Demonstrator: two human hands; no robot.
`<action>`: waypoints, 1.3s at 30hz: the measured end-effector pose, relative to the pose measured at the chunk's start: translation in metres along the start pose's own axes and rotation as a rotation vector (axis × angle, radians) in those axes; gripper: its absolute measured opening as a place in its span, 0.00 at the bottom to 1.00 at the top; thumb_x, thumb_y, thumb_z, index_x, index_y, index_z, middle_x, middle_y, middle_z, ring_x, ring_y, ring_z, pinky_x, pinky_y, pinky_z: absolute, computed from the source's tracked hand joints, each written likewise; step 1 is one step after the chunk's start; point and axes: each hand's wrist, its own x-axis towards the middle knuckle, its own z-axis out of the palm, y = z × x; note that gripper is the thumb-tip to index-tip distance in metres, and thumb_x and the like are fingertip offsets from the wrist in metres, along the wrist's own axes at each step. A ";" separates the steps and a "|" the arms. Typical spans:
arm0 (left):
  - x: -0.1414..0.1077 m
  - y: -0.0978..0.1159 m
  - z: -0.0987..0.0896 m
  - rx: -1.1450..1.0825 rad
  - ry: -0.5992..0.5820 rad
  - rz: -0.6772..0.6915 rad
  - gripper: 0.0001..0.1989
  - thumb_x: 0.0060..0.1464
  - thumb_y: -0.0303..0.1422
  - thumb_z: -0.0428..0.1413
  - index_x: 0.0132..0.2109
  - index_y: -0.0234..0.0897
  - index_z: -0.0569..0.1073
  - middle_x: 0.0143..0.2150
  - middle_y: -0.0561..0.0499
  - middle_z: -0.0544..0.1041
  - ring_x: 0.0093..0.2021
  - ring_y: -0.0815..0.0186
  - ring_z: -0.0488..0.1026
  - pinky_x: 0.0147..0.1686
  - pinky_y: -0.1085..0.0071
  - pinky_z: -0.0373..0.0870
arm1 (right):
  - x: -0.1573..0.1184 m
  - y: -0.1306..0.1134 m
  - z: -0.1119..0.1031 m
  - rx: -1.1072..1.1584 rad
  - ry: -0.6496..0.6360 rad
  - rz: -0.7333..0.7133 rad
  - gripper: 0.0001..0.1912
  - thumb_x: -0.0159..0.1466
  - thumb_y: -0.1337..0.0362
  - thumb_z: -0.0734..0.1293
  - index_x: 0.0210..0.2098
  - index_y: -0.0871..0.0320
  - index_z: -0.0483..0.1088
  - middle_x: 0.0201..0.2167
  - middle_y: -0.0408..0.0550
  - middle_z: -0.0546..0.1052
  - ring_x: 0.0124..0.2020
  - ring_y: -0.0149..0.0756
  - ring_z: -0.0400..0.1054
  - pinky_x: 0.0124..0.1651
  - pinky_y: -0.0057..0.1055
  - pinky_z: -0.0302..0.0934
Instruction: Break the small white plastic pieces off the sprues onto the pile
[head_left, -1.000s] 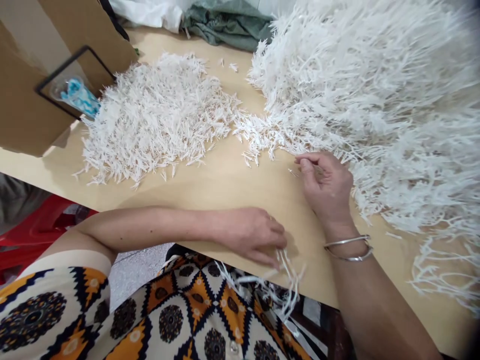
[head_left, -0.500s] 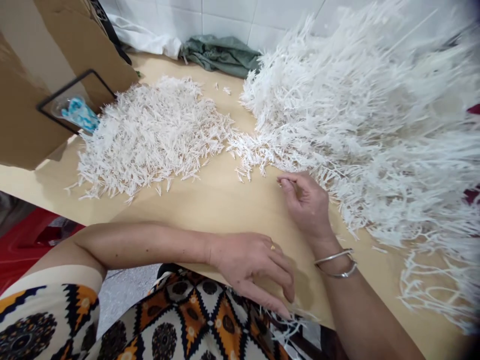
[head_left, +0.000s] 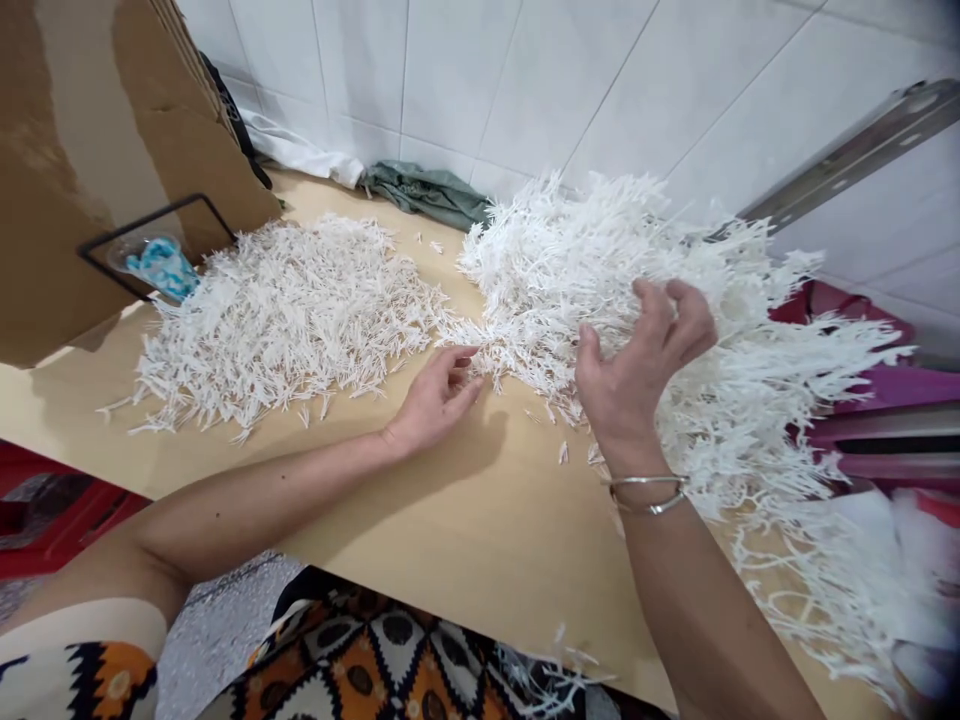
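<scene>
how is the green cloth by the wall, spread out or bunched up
Bunched up: the green cloth lies in a narrow, wrinkled heap along the tiled wall, with folds showing.

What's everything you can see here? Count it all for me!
Cardboard box: one, brown, left
Cup: one, clear with blue inside, by box
Frame: one, black, around cup
Small heap: one, white, left
Big heap: one, white, right
Cloths: two, white and green, along wall
Table: one, tan, underneath
Wall: one, white, behind
Metal bar: one, grey, upper right
Clothing: patterned, bottom
Hands: two, left and right, by heaps
</scene>
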 end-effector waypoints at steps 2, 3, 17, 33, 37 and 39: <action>0.000 -0.003 0.000 -0.050 0.018 -0.032 0.23 0.69 0.40 0.57 0.66 0.38 0.69 0.63 0.37 0.75 0.59 0.58 0.78 0.59 0.56 0.81 | 0.011 0.006 0.013 -0.019 0.008 0.054 0.29 0.67 0.58 0.71 0.65 0.56 0.65 0.66 0.68 0.63 0.68 0.69 0.58 0.67 0.71 0.53; -0.001 -0.003 0.000 -0.058 0.008 -0.019 0.23 0.68 0.40 0.57 0.66 0.38 0.69 0.63 0.37 0.75 0.60 0.58 0.77 0.60 0.57 0.80 | 0.012 0.006 0.019 -0.019 -0.007 0.072 0.25 0.67 0.59 0.69 0.62 0.57 0.67 0.62 0.66 0.66 0.65 0.67 0.60 0.66 0.69 0.54; -0.004 0.004 -0.001 -0.071 -0.023 -0.038 0.20 0.69 0.40 0.57 0.64 0.39 0.70 0.60 0.40 0.77 0.58 0.61 0.79 0.60 0.59 0.79 | -0.061 -0.023 0.012 0.058 -0.265 -0.175 0.13 0.73 0.73 0.58 0.48 0.55 0.71 0.41 0.53 0.78 0.45 0.47 0.69 0.56 0.46 0.63; 0.028 -0.001 0.028 0.291 0.105 0.252 0.31 0.66 0.36 0.59 0.71 0.42 0.58 0.70 0.36 0.59 0.74 0.50 0.59 0.76 0.45 0.61 | -0.048 -0.009 0.004 -0.083 0.131 -0.172 0.29 0.71 0.66 0.68 0.70 0.54 0.64 0.65 0.65 0.70 0.68 0.61 0.63 0.67 0.60 0.61; 0.067 -0.012 0.030 0.161 0.364 0.093 0.36 0.66 0.45 0.59 0.72 0.40 0.53 0.72 0.32 0.57 0.70 0.49 0.61 0.67 0.49 0.69 | -0.054 -0.009 0.011 -0.052 -0.081 -0.230 0.31 0.73 0.66 0.66 0.73 0.49 0.62 0.74 0.61 0.65 0.76 0.61 0.55 0.72 0.63 0.55; 0.077 -0.014 0.028 0.099 0.346 0.087 0.38 0.66 0.46 0.59 0.74 0.42 0.52 0.72 0.34 0.60 0.65 0.53 0.68 0.64 0.53 0.71 | -0.052 -0.011 0.013 -0.050 -0.127 -0.183 0.31 0.74 0.65 0.65 0.75 0.51 0.61 0.77 0.62 0.62 0.78 0.62 0.51 0.73 0.66 0.52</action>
